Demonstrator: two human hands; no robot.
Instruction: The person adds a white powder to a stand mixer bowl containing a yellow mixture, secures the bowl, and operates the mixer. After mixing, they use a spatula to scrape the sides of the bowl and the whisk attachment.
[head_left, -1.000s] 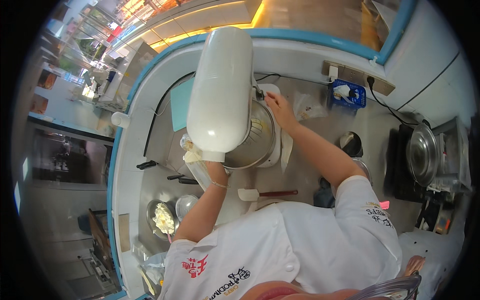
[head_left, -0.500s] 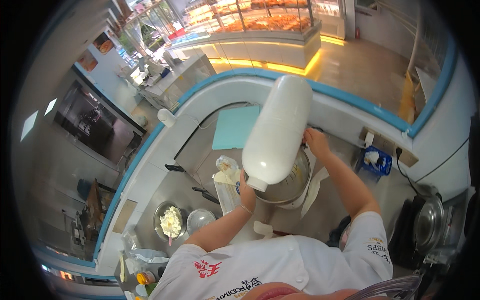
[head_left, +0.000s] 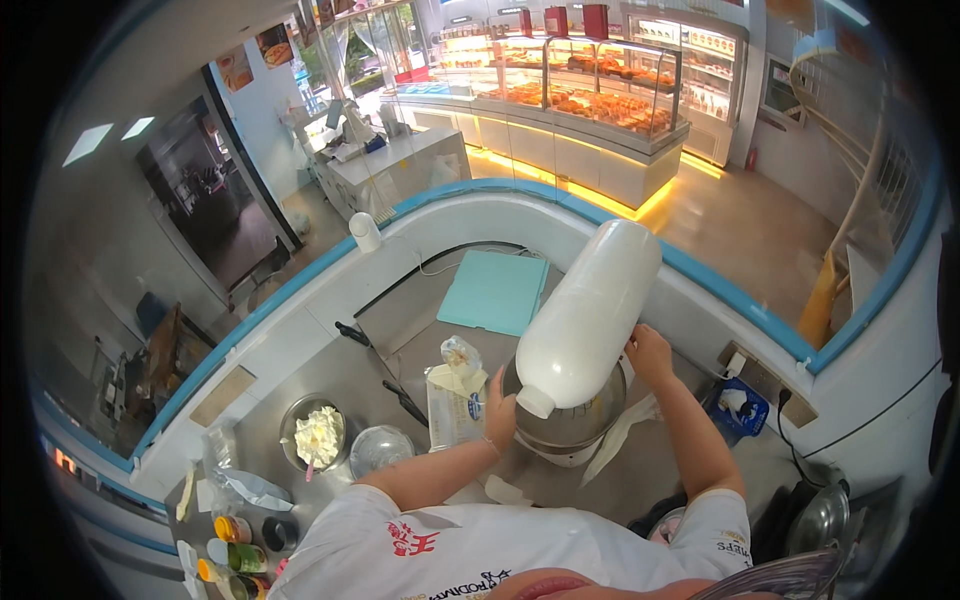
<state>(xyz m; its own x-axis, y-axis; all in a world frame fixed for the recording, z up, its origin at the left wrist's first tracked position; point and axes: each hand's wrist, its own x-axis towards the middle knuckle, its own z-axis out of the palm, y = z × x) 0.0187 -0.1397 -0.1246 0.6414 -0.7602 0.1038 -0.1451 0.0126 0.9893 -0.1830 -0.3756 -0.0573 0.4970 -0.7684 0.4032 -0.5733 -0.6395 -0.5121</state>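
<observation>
A white stand mixer (head_left: 595,310) stands in front of me, its long rounded head covering part of the steel mixing bowl (head_left: 535,436) beneath. Whisk wires show inside the bowl. My left hand (head_left: 499,412) is closed against the bowl's left rim, with some fingers hidden. On the far right side of the mixer head, my right hand (head_left: 649,353) has its fingers closed; what they grip is hidden. Just left of my left hand stands an opened pale packet (head_left: 455,407) with a crumpled top.
On the steel counter at left are a bowl of pale creamy chunks (head_left: 319,437), a clear lidded tub (head_left: 381,452) and several jars (head_left: 238,556). A turquoise board (head_left: 493,291) lies behind. A white spatula (head_left: 508,491) lies near me; a blue box (head_left: 738,408) stands at right.
My view has tilted up, so the counter sits lower and more of the shop shows. Both hands stay at the mixer and bowl, with little visible movement.
</observation>
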